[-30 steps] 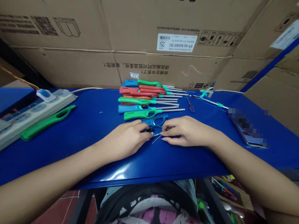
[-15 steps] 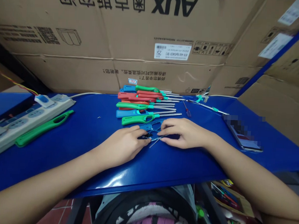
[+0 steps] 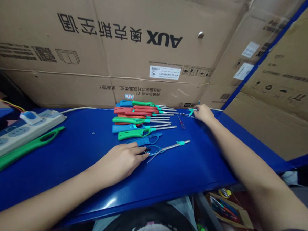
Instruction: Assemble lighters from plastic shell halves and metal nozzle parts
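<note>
Fingers of my left hand (image 3: 123, 160) are closed on an opened blue lighter handle (image 3: 154, 150), which the hand partly covers. From that handle a metal lighter tube (image 3: 171, 147) with a teal collar points right, and a thin metal rod (image 3: 154, 157) lies across its near end. Just behind sits another blue handle shell (image 3: 150, 139). At the back right, my right hand (image 3: 204, 113) has its fingertips pinched among small teal parts (image 3: 190, 111); what they grip is too small to make out.
Several assembled lighters (image 3: 135, 128) lie stacked beyond my left hand. A small screwdriver (image 3: 181, 124) is right of them. At left are a power strip (image 3: 21, 131) and a green handle shell (image 3: 28, 148). A cardboard box wall (image 3: 94, 62) stands behind.
My right hand has left the blue handle and moved to the small parts at the back right, uncovering the metal tube. My left hand stays at the handle. The view has tilted up.
</note>
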